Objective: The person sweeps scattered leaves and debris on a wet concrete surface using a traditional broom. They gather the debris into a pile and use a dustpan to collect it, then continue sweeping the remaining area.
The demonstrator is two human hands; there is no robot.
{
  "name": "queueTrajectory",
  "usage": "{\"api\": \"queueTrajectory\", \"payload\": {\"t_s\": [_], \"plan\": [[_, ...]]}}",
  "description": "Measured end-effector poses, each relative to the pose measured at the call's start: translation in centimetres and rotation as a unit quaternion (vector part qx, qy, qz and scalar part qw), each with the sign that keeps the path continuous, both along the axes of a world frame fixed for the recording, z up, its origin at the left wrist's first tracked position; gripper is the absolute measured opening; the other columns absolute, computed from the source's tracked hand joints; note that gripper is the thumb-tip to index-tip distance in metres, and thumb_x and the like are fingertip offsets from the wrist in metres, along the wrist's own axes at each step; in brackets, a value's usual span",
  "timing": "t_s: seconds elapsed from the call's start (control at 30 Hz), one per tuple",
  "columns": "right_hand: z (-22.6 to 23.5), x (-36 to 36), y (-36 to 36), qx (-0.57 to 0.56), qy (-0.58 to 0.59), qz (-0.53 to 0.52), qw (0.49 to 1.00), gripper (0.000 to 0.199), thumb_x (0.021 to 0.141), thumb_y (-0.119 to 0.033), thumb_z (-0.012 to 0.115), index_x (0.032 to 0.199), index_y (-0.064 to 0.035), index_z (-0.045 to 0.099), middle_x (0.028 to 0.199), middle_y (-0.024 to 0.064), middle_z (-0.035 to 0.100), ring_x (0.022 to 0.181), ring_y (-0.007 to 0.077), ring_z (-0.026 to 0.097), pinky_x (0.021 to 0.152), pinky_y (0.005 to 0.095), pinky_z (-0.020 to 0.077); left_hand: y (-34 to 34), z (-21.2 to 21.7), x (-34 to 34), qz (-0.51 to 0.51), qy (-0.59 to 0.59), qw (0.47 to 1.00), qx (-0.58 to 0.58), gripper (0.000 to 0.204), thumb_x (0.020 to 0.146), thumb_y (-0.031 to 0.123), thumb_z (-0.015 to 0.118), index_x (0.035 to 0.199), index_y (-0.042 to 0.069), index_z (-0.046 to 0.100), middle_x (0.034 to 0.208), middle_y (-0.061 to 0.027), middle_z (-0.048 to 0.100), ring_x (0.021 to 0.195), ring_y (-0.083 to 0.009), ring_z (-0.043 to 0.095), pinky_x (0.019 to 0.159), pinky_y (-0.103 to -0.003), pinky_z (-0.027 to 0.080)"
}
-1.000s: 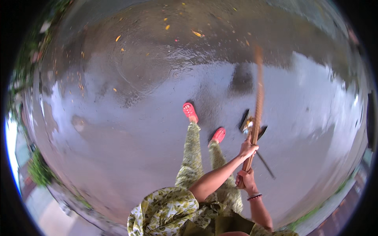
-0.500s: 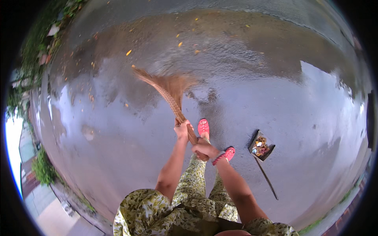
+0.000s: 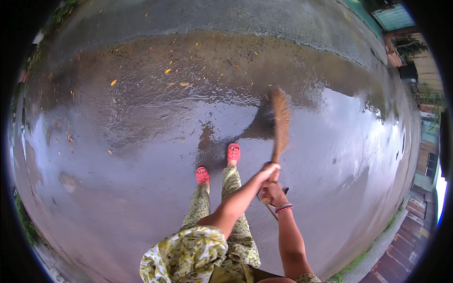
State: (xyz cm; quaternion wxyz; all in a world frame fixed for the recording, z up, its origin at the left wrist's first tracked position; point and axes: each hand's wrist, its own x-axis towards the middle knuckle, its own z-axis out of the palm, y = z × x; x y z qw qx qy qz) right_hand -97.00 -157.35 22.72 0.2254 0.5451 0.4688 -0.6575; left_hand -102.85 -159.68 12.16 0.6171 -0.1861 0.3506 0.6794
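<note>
A long brown broom (image 3: 280,123) with a woven neck is in both my hands, its bristles pointing away from me over the wet pavement (image 3: 155,179). My left hand (image 3: 269,171) wraps round the handle just below the bristles. Closer to me, my right hand (image 3: 272,191) grips the handle's end, with a red band on its wrist. Behind my right hand a dark dustpan (image 3: 284,190) shows only in part; its thin stick (image 3: 271,212) slants down toward my legs. The broom's head is slightly smeared by motion.
Yellow leaves (image 3: 168,71) lie scattered over muddy, rippling water at the far left. My feet in red sandals (image 3: 233,152) stand on the wet ground. A raised pavement edge (image 3: 283,39) runs across the far side. Rusty roof sheets (image 3: 396,250) and buildings line the right.
The broom has swung from left to right, both hands still holding it. My view has turned to the right, and the dustpan is now mostly hidden behind my hand. My feet have shifted.
</note>
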Motion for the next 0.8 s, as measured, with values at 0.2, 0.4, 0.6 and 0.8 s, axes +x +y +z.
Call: {"api": "queueTrajectory", "payload": {"t_s": [0.2, 0.4, 0.6, 0.8], "plan": [[-11.6, -1.6, -8.8, 0.099, 0.043, 0.379, 0.919, 0.045, 0.066, -0.011, 0.064, 0.096, 0.0108, 0.039, 0.071, 0.0144, 0.056, 0.057, 0.0202, 0.058, 0.048, 0.0312, 0.0486, -13.1, -4.3, -4.2, 0.26, -0.177, 0.944, -0.104, 0.015, 0.075, 0.019, 0.057, 0.073, 0.006, 0.05, 0.058, -0.0046, 0.05, 0.048, -0.0133, 0.049, 0.046, -0.025, 0.045], [-2.8, -13.4, 1.5, -0.209, 0.124, 0.412, 0.878, 0.051, 0.064, -0.013, 0.061, 0.105, 0.0069, 0.039, 0.063, 0.0077, 0.053, 0.049, 0.0166, 0.054, 0.041, 0.0299, 0.045, -8.1, 1.4, -12.3, 0.404, -0.009, 0.867, -0.292, 0.008, 0.071, 0.006, 0.053, 0.066, 0.004, 0.047, 0.055, -0.0064, 0.049, 0.042, -0.0166, 0.049, 0.038, -0.032, 0.045], [6.0, -6.2, 10.4, -0.103, 0.135, 0.158, 0.973, 0.042, 0.065, 0.0, 0.054, 0.105, 0.0048, 0.039, 0.057, 0.0105, 0.05, 0.042, 0.0182, 0.053, 0.036, 0.0313, 0.046, 6.5, 5.8, -6.1, 0.205, 0.001, 0.953, -0.222, 0.033, 0.067, -0.001, 0.056, 0.093, 0.004, 0.036, 0.053, -0.003, 0.046, 0.04, -0.0119, 0.048, 0.036, -0.025, 0.041], [0.4, -11.1, 16.6, -0.003, 0.007, 0.007, 1.0, 0.006, 0.07, -0.005, 0.049, 0.074, -0.0017, 0.046, 0.049, 0.006, 0.044, 0.04, 0.0158, 0.048, 0.035, 0.0277, 0.0398, 16.9, 1.9, -12.7, 0.01, 0.022, 0.999, -0.033, 0.018, 0.068, 0.016, 0.064, 0.074, 0.005, 0.052, 0.059, -0.0032, 0.051, 0.044, -0.013, 0.049, 0.04, -0.028, 0.042]]}}
